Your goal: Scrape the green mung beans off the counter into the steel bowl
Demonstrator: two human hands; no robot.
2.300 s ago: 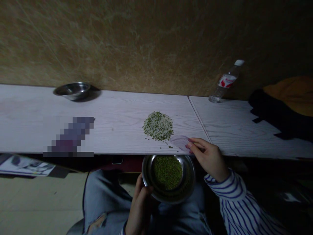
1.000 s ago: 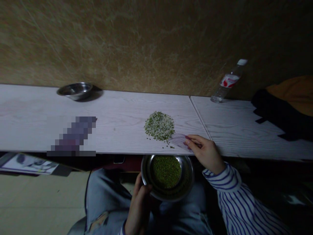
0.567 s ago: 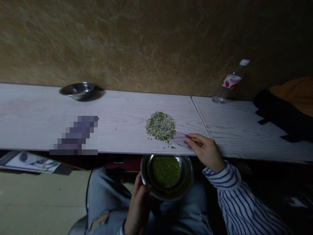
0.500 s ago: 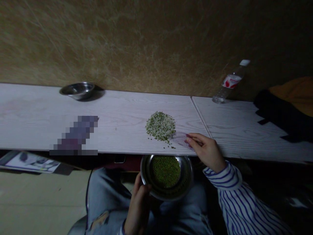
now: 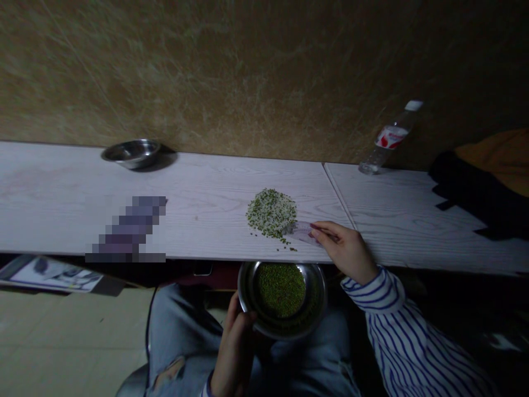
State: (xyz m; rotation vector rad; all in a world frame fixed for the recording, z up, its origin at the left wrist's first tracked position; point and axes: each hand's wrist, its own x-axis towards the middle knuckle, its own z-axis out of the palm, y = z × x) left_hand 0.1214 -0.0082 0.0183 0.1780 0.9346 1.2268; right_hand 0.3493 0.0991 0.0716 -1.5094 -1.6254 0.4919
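My left hand grips the rim of a steel bowl from its left side, below the table's front edge. Green mung beans cover the bowl's bottom. My right hand pinches a clear, purplish plastic protractor between thumb and fingers. The protractor lies low over the tabletop, its left end at the lower right edge of a pile of white grains and mung beans. A few loose beans lie between the pile and the table's edge, above the bowl.
A second steel bowl stands at the back left of the white table. A pixelated patch covers something at the left. Toward the back right stand a plastic water bottle and a dark and orange cloth item. A wall rises behind.
My right hand has moved slightly left and up, bringing the protractor from just right of the loose beans to the pile's edge. My left hand keeps holding the bowl. The view has shifted slightly.
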